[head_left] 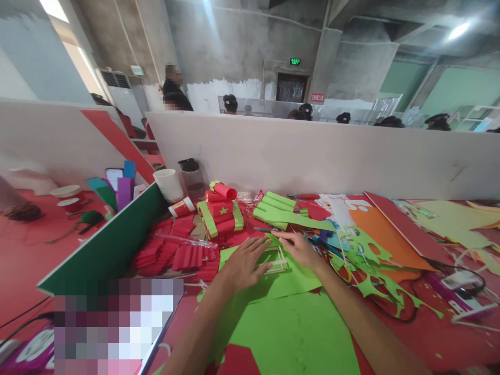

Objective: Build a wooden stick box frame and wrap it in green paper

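Note:
My left hand [244,263] lies with its fingers outstretched over light-green paper [304,278], beside a small frame of thin pale wooden sticks [279,263]. Its thumb touches the near side of the frame. At the far right corner of the frame, my right hand [300,250] has its fingers drawn together at a small raised piece of green paper [273,240], which it seems to pinch. A thin dark pen-like stick [264,229] lies just beyond the right fingertips. Larger green sheets [292,333] spread below both forearms, with a red paper piece [238,360] on top.
Red and green paper rolls [222,211] are stacked behind my hands, beside folded red paper [189,258]. Green cut-out scraps [375,286] and an orange sheet [375,234] lie to the right. A green board [105,242] stands left; a white partition [312,159] runs behind.

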`<state>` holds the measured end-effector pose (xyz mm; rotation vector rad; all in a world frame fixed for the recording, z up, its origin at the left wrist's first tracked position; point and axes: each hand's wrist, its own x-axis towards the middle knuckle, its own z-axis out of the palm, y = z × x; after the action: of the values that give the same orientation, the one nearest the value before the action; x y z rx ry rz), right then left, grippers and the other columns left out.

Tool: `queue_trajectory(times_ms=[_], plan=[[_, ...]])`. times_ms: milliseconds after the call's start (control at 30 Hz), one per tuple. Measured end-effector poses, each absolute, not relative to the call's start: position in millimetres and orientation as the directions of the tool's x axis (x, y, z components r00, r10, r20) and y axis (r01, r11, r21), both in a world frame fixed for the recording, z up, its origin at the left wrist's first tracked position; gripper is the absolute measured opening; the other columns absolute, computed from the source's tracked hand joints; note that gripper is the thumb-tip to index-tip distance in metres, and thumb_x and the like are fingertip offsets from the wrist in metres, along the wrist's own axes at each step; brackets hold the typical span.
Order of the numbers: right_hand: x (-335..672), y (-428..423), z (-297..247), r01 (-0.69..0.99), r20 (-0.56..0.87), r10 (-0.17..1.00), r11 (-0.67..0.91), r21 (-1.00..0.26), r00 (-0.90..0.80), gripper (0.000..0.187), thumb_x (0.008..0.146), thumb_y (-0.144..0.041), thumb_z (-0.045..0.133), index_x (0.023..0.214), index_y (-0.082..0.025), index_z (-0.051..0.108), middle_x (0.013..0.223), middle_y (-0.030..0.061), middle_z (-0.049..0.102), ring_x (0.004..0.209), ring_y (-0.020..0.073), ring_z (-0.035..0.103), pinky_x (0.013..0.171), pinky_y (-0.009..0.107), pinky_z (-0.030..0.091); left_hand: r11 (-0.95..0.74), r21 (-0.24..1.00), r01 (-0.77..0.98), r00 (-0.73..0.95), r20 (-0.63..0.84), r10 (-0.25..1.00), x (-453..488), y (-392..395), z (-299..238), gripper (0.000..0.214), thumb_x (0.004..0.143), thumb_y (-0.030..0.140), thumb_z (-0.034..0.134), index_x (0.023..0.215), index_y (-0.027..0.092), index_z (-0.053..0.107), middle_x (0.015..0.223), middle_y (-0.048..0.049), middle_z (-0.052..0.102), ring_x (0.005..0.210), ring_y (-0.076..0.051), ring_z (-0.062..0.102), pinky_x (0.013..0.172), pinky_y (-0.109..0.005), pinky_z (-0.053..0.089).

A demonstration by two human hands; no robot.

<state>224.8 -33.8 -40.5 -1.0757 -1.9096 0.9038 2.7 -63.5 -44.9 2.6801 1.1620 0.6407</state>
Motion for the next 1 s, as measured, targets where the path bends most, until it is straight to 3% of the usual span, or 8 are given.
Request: queue_trajectory(times_ms=[167,300,433,633,800,900,1000], plan=[[214,-38,-49,0.243,0.198,0.911,0.298,-0.923,-0.362,0.046,0.087,-0.042,0.050,0.129,-0.024,0.053,0.138,0.0035,0.048,0.130,0.0234,0.040,0.111,0.044,0.026,-0.699,0.292,0.653,0.609,0.347,0.714,2,-65,-46,0.055,0.090,0.052,0.038,0.138,0.026,0.038,0.145,-0.0071,0.039,0.133,-0.029,0.036,0.106,-0.053,0.033],[220,-31,-45,0.226,0.115,0.885,0.237,-0.945,-0.450,0.046,0.087,-0.044,0.052,0.130,-0.027,0.052,0.141,0.0024,0.045,0.133,0.0227,0.037,0.112,0.044,0.021,-0.682,0.296,0.669,0.596,0.335,0.730,1,-65,-48,0.055,0.089,0.054,0.038,0.135,0.023,0.041,0.142,-0.0091,0.042,0.132,-0.028,0.036,0.107,-0.051,0.033],[227,-24,-37,0.282,0.077,0.847,0.260,-0.924,-0.527,0.045,0.087,-0.042,0.052,0.128,-0.024,0.054,0.134,0.0042,0.053,0.127,0.0228,0.045,0.110,0.043,0.027,-0.681,0.313,0.662,0.598,0.327,0.732,2,-65,-47,0.056,0.089,0.053,0.039,0.136,0.022,0.039,0.142,-0.0102,0.043,0.132,-0.029,0.037,0.107,-0.051,0.034],[216,-23,-41,0.333,0.232,0.872,0.393,-0.857,-0.431,0.037,0.085,-0.038,0.055,0.117,-0.022,0.065,0.120,0.0066,0.064,0.114,0.0258,0.057,0.102,0.044,0.038,-0.645,0.360,0.674,0.562,0.317,0.764,2,-66,-45,0.064,0.089,0.055,0.040,0.142,0.021,0.028,0.139,-0.0124,0.046,0.129,-0.028,0.041,0.105,-0.048,0.036],[206,-26,-49,0.314,0.253,0.874,0.399,-0.862,-0.415,0.030,0.086,-0.033,0.053,0.108,-0.021,0.068,0.120,0.0063,0.064,0.116,0.0249,0.056,0.103,0.043,0.038,-0.634,0.384,0.671,0.551,0.314,0.773,1,-66,-47,0.072,0.088,0.056,0.039,0.147,0.022,0.013,0.147,-0.0119,0.034,0.131,-0.027,0.039,0.104,-0.046,0.036],[201,-26,-54,0.309,0.254,0.905,0.363,-0.879,-0.341,0.031,0.084,-0.025,0.055,0.113,-0.022,0.062,0.123,0.0072,0.063,0.114,0.0226,0.057,0.099,0.041,0.042,-0.660,0.339,0.670,0.589,0.298,0.751,1,-65,-46,0.068,0.089,0.056,0.036,0.147,0.024,0.017,0.151,-0.0090,0.027,0.134,-0.027,0.033,0.108,-0.047,0.031],[195,-27,-59,0.259,0.234,0.929,0.311,-0.914,-0.288,0.041,0.083,-0.020,0.054,0.123,-0.024,0.048,0.127,0.0084,0.059,0.117,0.0206,0.055,0.096,0.040,0.044,-0.680,0.299,0.670,0.619,0.280,0.734,1,-65,-45,0.064,0.091,0.055,0.034,0.145,0.022,0.026,0.149,-0.0077,0.032,0.136,-0.026,0.031,0.111,-0.047,0.026]])
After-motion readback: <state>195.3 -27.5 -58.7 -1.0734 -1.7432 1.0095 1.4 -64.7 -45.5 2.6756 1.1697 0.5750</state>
